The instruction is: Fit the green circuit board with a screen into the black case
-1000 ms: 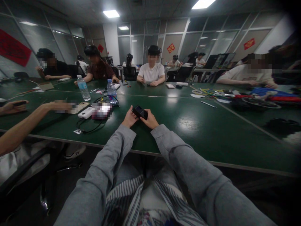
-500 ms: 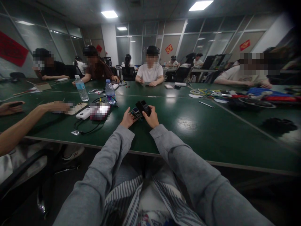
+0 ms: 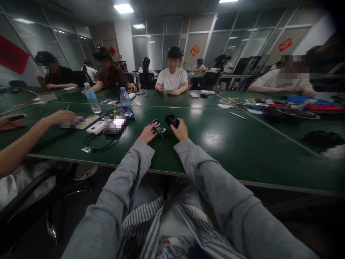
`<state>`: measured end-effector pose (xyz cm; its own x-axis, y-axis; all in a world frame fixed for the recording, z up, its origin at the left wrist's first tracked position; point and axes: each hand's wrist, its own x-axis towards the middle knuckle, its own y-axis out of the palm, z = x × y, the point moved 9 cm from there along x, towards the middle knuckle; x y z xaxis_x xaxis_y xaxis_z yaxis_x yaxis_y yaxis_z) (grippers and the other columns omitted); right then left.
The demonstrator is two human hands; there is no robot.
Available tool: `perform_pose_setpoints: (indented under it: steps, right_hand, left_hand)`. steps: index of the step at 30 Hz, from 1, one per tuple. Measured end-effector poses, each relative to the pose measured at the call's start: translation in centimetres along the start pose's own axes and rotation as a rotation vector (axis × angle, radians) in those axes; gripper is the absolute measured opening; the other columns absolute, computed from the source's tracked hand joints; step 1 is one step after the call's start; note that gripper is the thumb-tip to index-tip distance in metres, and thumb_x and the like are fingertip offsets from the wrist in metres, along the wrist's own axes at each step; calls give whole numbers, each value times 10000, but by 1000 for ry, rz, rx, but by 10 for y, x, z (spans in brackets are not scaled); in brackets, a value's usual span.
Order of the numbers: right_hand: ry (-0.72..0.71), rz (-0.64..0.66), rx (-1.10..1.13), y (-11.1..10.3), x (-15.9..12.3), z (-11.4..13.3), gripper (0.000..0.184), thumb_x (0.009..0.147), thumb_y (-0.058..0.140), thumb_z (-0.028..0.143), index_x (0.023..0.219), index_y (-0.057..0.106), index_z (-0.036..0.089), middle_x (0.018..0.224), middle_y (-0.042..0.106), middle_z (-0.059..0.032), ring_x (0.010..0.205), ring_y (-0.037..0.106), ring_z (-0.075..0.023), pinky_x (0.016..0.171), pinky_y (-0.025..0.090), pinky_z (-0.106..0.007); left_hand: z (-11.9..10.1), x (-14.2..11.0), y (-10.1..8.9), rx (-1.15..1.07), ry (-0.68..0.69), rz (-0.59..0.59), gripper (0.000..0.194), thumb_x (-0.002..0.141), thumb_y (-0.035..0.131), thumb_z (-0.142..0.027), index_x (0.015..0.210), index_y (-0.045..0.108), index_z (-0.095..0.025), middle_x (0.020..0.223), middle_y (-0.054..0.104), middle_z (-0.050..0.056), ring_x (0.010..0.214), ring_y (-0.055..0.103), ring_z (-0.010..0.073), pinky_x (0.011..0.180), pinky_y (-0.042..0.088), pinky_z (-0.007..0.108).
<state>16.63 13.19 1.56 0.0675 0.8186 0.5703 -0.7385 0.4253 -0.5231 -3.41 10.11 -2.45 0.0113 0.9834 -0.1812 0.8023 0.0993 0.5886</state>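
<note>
My left hand [image 3: 147, 133] is closed on a small flat part with a circuit-like face [image 3: 159, 128], held just above the green table [image 3: 229, 151]. My right hand [image 3: 180, 131] is closed on a small black casing [image 3: 171, 120], raised a little to the right of the other part. The two pieces are apart, with a narrow gap between them. Both my arms wear grey sleeves and reach over the table's near edge.
A neighbour's bare arm [image 3: 29, 136] reaches in from the left near a white power bank [image 3: 95, 127] and black cables [image 3: 99, 145]. Two water bottles [image 3: 92, 98] stand beyond. Several people sit around the table. Coloured clutter [image 3: 283, 106] lies at the right.
The single black device held by both hands has come apart into two pieces. My right hand has lifted the black casing up and right, while my left keeps the inner part.
</note>
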Motion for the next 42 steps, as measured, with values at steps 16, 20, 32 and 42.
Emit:
perform_pose_setpoints:
  steps: [16, 20, 32, 42]
  right_hand:
    - [1, 82, -197, 10, -2, -4, 476, 783, 643, 327, 1196, 520, 124, 1170, 603, -192, 1086, 570, -328, 917, 465, -469]
    - [9, 71, -230, 10, -2, -4, 474, 795, 639, 352, 1194, 521, 123, 1188, 580, -200, 1102, 547, -337, 929, 449, -477]
    - [22, 80, -217, 11, -3, -5, 474, 797, 625, 351, 1200, 518, 125, 1190, 574, -199, 1102, 542, -340, 937, 442, -479]
    - [29, 89, -170, 11, -3, -5, 465, 792, 623, 348, 1191, 510, 136, 1186, 562, -197, 1099, 540, -342, 925, 452, -501]
  left_hand:
    - [-2, -4, 14, 91, 45, 138, 338, 737, 765, -189, 1048, 638, -152, 910, 711, 74, 791, 661, 148, 679, 500, 266]
    - [-1, 0, 12, 105, 68, 117, 434, 649, 819, -141, 1038, 630, -176, 891, 706, 48, 773, 655, 146, 713, 497, 286]
    - [1, 3, 12, 131, 88, 105, 648, 557, 845, -66, 1135, 586, -202, 898, 699, 33, 787, 664, 157, 751, 496, 319]
    - [1, 1, 10, 162, 107, 51, 612, 571, 850, -91, 1104, 573, -205, 939, 697, 45, 779, 663, 162, 734, 509, 323]
